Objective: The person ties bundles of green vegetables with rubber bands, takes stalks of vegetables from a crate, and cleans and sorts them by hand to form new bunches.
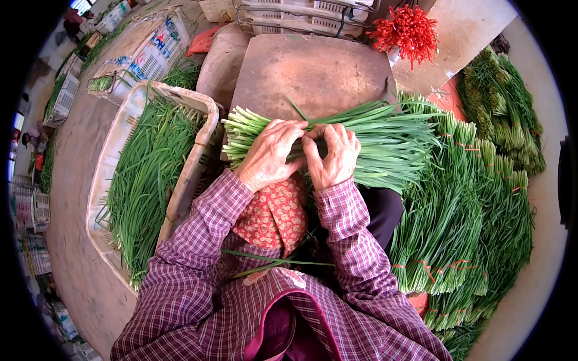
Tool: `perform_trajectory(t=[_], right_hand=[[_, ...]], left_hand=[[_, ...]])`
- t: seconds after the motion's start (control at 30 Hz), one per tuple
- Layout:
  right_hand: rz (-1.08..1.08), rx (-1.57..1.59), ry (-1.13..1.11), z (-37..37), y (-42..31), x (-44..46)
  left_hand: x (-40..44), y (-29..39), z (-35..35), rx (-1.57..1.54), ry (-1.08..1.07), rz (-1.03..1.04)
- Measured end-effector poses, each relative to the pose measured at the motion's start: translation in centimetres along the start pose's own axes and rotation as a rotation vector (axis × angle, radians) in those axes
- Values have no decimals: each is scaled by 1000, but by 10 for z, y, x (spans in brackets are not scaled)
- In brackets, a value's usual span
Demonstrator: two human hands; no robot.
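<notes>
A thick bundle of green leafy stalks point(385, 135) lies across the near edge of a worn board point(313, 69), its pale cut ends to the left and its leaves to the right. My left hand point(272, 153) rests on the bundle near the pale ends, fingers bent and thumb toward the middle. Close beside it on the right, my right hand point(331, 155) has its fingers curled in a pinch over the bundle. The fingertips of both hands nearly meet; whatever is between them is too small to make out.
A white plastic crate point(208, 114) of loose green stalks stands at the left. Tied bundles point(445, 198) are stacked at the right, with more point(503, 108) behind. Red ties point(407, 33) hang at the back right, near stacked crates point(301, 18). People are in the far left background.
</notes>
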State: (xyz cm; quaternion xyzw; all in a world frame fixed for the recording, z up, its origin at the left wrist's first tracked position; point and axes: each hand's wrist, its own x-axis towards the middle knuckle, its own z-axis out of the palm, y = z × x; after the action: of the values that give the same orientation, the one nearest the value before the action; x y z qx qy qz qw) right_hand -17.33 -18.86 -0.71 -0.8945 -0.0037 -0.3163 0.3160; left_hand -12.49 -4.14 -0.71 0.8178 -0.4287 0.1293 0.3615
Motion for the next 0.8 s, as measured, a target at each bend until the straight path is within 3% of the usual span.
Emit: perform_trajectory(t=[0.17, 0.37, 0.4, 0.43, 0.57, 0.6, 0.63, 0.67, 0.7, 0.73, 0.77, 0.8], right_hand=[[-226, 101, 47, 4, -2, -11], [-164, 238, 25, 8, 5, 0], [-133, 261, 7, 10, 8, 8], [-104, 284, -13, 12, 10, 15], [-50, 317, -33, 31, 31, 43], [57, 520, -97, 35, 33, 45], [108, 479, -124, 26, 21, 46], [-50, 364, 43, 33, 19, 41], [-123, 183, -115, 17, 16, 39], [-300, 141, 3, 22, 14, 34], [-281, 220, -47, 21, 14, 25], [-233, 257, -85, 19, 13, 15]], left_hand=[[0, 0, 0, -34, -4, -37], [10, -3, -8, -63, -84, -132], [16, -7, -11, 10, -29, -32], [19, -9, -18, 39, -147, -146], [29, -7, -25, 443, -415, -117], [29, -7, -21, 465, -383, -114], [26, -13, -10, 492, -364, -126], [30, -22, -5, 422, -368, -171], [31, -28, 1, 327, -274, -130], [28, -49, 6, 136, -21, 39], [33, -84, 37, 261, 44, 143], [41, -71, 35, 355, -130, -41]])
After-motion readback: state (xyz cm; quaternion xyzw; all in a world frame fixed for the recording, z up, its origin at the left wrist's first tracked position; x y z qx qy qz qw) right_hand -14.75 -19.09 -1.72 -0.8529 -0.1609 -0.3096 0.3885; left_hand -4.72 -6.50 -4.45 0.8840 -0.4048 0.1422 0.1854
